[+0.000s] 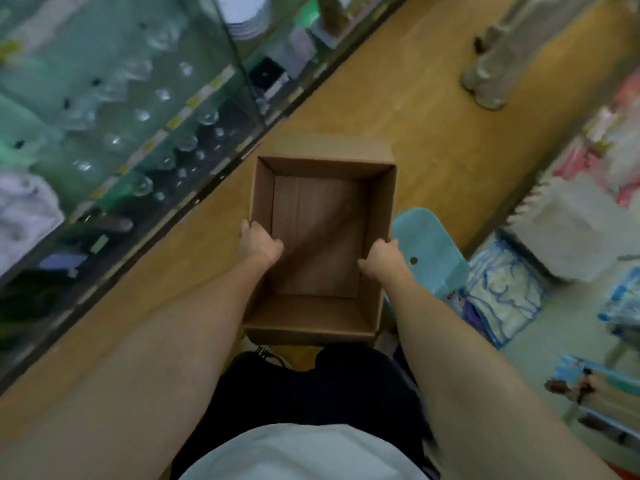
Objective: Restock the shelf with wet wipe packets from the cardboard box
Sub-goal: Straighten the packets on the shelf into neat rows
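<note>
The cardboard box (320, 237) hung open-topped and empty over the wooden floor (415, 116), carried in the middle of the aisle. The left hand (260, 241) gripped its left wall and the right hand (381, 259) gripped its right wall, each with fingers curled over the rim. No wet wipe packets showed inside (the blurred blue-and-white packs (502, 299) low on the right may be them, but I could not tell). The risks looked modest: thin walls might buckle under a rim-only hold, the box could clip the light-blue stool (429, 251) just to its right, or swing into the glassware shelf (138, 133) on the left.
</note>
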The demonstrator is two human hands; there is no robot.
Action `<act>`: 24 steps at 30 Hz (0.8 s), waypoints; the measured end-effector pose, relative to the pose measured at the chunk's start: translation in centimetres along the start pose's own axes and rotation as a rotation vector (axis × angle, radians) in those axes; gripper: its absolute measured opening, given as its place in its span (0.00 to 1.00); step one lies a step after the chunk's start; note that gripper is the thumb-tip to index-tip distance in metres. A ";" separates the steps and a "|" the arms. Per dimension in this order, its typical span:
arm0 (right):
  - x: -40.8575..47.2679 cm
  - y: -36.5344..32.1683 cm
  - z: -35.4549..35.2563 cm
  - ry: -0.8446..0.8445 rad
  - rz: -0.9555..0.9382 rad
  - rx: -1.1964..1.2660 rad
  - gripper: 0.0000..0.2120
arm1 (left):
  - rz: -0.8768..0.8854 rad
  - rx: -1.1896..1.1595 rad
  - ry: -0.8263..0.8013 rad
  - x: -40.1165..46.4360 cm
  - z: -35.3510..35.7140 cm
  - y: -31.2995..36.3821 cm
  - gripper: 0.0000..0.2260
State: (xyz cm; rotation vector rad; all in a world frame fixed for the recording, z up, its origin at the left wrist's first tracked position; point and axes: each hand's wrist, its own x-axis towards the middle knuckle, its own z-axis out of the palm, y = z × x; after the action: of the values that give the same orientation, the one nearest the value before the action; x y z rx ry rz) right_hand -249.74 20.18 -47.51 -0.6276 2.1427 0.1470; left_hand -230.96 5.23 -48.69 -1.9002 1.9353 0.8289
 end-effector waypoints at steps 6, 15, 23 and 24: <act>-4.2 -12.9 4.7 -0.033 -0.231 -0.266 0.22 | -0.244 -0.189 0.063 -1.0 -4.2 -15.3 0.24; -14.9 -31.4 22.4 -0.082 -0.619 -0.711 0.16 | -0.705 -0.479 0.152 -9.1 -6.8 -42.4 0.25; -26.4 -43.5 39.7 -0.141 -0.897 -1.039 0.15 | -1.008 -0.751 0.233 -19.0 -5.5 -61.9 0.26; -27.9 -44.7 41.8 -0.141 -0.930 -1.061 0.16 | -1.051 -0.788 0.250 -20.3 -5.2 -63.9 0.25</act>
State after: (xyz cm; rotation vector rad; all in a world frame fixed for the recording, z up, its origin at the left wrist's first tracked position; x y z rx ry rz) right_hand -184.08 5.63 -45.98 -2.0502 1.3046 0.7848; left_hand -165.81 21.33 -44.72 -3.0629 0.3876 1.0528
